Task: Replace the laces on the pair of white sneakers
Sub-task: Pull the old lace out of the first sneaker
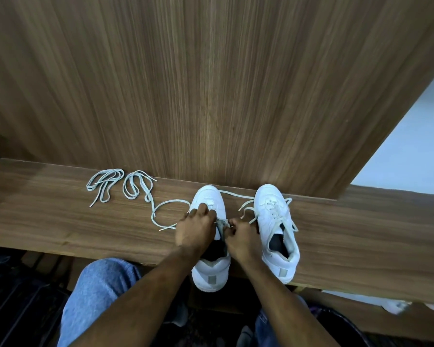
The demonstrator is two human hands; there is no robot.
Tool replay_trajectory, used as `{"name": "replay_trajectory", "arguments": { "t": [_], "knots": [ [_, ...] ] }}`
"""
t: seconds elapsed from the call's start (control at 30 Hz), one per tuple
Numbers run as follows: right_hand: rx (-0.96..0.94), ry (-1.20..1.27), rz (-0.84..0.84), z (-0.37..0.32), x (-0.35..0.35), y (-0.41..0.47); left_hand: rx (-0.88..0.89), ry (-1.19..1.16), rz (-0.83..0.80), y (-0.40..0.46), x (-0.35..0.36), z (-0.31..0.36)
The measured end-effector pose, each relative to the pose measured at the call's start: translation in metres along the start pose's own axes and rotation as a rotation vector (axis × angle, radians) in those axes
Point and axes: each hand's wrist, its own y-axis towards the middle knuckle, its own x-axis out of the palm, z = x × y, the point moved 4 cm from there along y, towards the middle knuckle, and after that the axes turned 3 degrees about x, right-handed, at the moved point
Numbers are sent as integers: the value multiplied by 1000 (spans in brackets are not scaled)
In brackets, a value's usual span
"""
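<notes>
Two white sneakers stand on a narrow wooden shelf [60, 221], toes toward the wall. My left hand [194, 227] grips the left sneaker [209, 271] over its lace area. My right hand [239, 237] pinches the lace at that shoe's tongue. A long lace [166, 204] trails from this shoe in a loop to the left, and another end [236, 195] runs right. The right sneaker [277, 234] is loosely laced. A bundled pale lace [105, 184] lies at the left, with coils of the long lace [135, 185] beside it.
A wood-grain wall panel [211, 83] rises directly behind the shelf. A pale opening [411, 146] shows at the right. My knees in blue jeans [98, 284] are below the shelf edge, over a dark floor.
</notes>
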Motion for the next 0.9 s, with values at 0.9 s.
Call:
{"name": "replay_trajectory", "arguments": {
  "t": [0.9],
  "knots": [
    [-31, 8, 11, 1, -2, 1, -501, -649, 459, 14, -25, -48]
  ]
}}
